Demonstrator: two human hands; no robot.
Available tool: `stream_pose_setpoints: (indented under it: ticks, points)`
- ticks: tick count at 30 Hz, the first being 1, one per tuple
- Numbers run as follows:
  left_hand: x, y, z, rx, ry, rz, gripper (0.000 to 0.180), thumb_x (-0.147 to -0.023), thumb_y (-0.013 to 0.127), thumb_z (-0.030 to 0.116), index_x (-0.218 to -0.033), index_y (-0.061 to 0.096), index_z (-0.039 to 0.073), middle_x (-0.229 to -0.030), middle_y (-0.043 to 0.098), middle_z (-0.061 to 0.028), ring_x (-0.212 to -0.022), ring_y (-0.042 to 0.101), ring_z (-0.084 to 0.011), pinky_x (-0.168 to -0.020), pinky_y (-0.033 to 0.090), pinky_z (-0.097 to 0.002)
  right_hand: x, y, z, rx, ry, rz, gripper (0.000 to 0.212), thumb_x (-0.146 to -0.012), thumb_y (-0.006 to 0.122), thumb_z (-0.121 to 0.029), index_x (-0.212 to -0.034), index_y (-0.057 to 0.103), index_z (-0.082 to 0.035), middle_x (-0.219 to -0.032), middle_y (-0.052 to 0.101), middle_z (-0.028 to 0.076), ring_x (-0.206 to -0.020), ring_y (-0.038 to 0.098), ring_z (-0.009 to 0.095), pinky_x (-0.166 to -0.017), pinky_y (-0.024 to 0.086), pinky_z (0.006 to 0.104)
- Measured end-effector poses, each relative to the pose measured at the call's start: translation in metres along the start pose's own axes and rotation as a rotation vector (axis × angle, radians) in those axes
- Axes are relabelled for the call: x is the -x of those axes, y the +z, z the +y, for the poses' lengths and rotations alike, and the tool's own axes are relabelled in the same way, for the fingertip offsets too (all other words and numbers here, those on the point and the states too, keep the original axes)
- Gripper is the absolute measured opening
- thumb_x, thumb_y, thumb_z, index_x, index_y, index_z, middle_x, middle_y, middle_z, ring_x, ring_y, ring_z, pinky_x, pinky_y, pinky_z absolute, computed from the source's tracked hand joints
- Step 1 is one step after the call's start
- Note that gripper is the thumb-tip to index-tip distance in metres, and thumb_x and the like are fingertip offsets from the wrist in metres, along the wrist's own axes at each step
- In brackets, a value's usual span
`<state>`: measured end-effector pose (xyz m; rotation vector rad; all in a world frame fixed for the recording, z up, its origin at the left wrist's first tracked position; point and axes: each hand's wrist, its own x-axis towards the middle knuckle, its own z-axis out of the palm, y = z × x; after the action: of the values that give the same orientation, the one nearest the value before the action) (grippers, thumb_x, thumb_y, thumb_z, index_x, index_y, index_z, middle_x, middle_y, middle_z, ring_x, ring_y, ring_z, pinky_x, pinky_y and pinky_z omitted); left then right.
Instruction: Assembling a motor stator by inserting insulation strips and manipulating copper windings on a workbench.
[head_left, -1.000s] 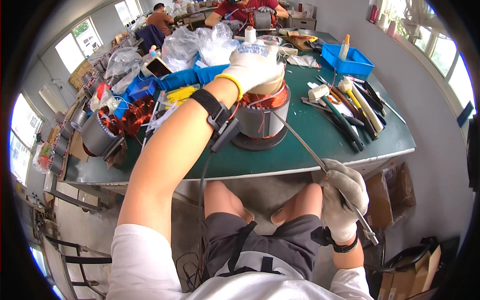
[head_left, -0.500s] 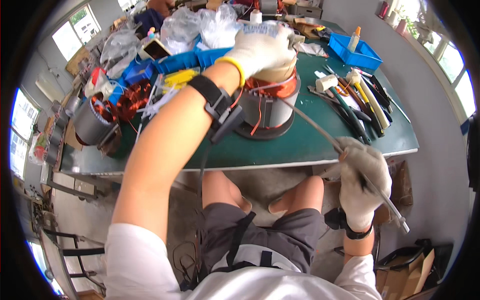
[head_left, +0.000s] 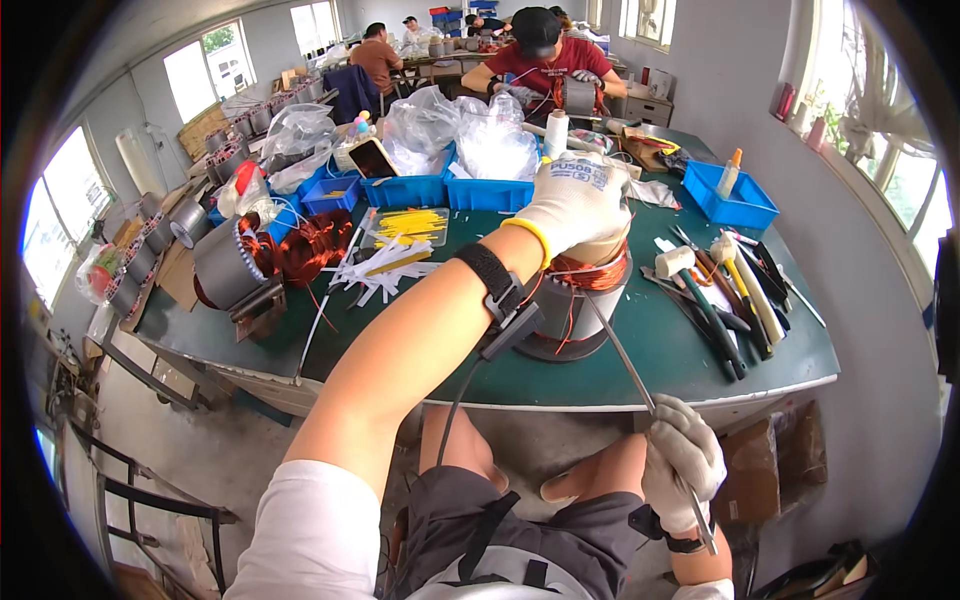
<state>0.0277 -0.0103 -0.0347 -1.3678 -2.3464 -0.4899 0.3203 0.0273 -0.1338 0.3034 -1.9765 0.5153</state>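
Clock directions were taken from the stator [head_left: 585,325] as dial centre, with 12 o'clock facing away from the wearer. The stator stood upright on a dark round base [head_left: 562,351], near the front edge of the green bench [head_left: 470,365]. Orange copper winding [head_left: 603,275] showed at its upper rim, and a loose red wire hung down its near side.

The left hand [head_left: 580,200], gloved, lay over the tan block [head_left: 600,250] at the stator's top. Its fingertips were mostly hidden; whether they gripped could not be told. The right hand [head_left: 685,465], gloved, was at 5 o'clock with fingers curled closed round a thin metal rod [head_left: 627,362]. The rod slanted up to the stator's near upper rim; exact contact was too small to verify.

Markings: the left glove's back bore blue printed characters, partly legible. Pale lettering crossed the chest of a co-worker's red shirt [head_left: 548,76] at 12 o'clock, too small to read.

A mallet [head_left: 674,263] and other hand tools lay at 3 o'clock; a blue tray [head_left: 735,210] holding a bottle [head_left: 729,175] stood at 2; yellow strips [head_left: 412,224] at 10; a second stator [head_left: 224,265] at 9.
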Motion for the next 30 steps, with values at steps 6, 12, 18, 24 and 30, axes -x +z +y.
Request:
stream_pose_setpoints:
  ticks: [6, 12, 18, 24, 30]
  points:
    - [-0.003, 0.019, -0.018, -0.058, 0.050, 0.127, 0.038, -0.083, 0.060, 0.043, -0.109, 0.070, 0.017, -0.104, 0.071, -0.0169, -0.090, 0.071, -0.0340, -0.080, 0.056, -0.0474, -0.005, 0.018, 0.016, -0.050, -0.233, -0.192, 0.045, -0.072, 0.079, -0.027, -0.095, 0.064, 0.008, -0.095, 0.064, 0.023, -0.090, 0.067, 0.044, -0.070, 0.058, 0.0426]
    - [-0.011, 0.001, -0.010, -0.127, -0.008, -0.090, 0.043, -0.087, 0.057, 0.050, -0.117, 0.065, 0.021, -0.130, 0.062, -0.0131, -0.111, 0.065, -0.0324, -0.094, 0.051, -0.0441, -0.054, 0.004, 0.004, 0.149, 0.006, -0.055, 0.020, -0.076, 0.070, 0.010, -0.093, 0.069, -0.001, -0.096, 0.073, 0.014, -0.085, 0.071, 0.026, -0.078, 0.056, 0.0325]
    - [-0.005, 0.013, -0.019, -0.135, -0.123, -0.166, 0.051, -0.089, 0.050, 0.057, -0.129, 0.059, 0.025, -0.120, 0.069, -0.0092, -0.108, 0.067, -0.0319, -0.098, 0.048, -0.0444, -0.050, 0.009, -0.002, -0.078, 0.081, -0.134, 0.033, -0.060, 0.070, 0.005, -0.093, 0.068, 0.005, -0.089, 0.066, 0.021, -0.085, 0.068, 0.038, -0.074, 0.057, 0.0409]
    - [-0.004, 0.002, -0.003, -0.136, -0.073, -0.197, 0.049, -0.088, 0.053, 0.058, -0.125, 0.062, 0.027, -0.122, 0.068, -0.0086, -0.108, 0.067, -0.0313, -0.096, 0.050, -0.0437, -0.001, 0.002, -0.004, 0.005, -0.048, -0.064, 0.040, -0.046, 0.073, -0.001, -0.084, 0.062, 0.008, -0.082, 0.062, 0.021, -0.073, 0.067, 0.041, -0.068, 0.059, 0.0425]
    - [-0.003, 0.002, -0.011, -0.084, -0.030, -0.119, 0.039, -0.087, 0.059, 0.054, -0.112, 0.067, 0.025, -0.121, 0.067, -0.0091, -0.107, 0.067, -0.0318, -0.093, 0.051, -0.0429, 0.017, 0.013, 0.019, -0.033, -0.107, 0.023, 0.046, -0.048, 0.080, -0.011, -0.083, 0.058, 0.009, -0.081, 0.061, 0.023, -0.075, 0.066, 0.042, -0.070, 0.059, 0.0457]
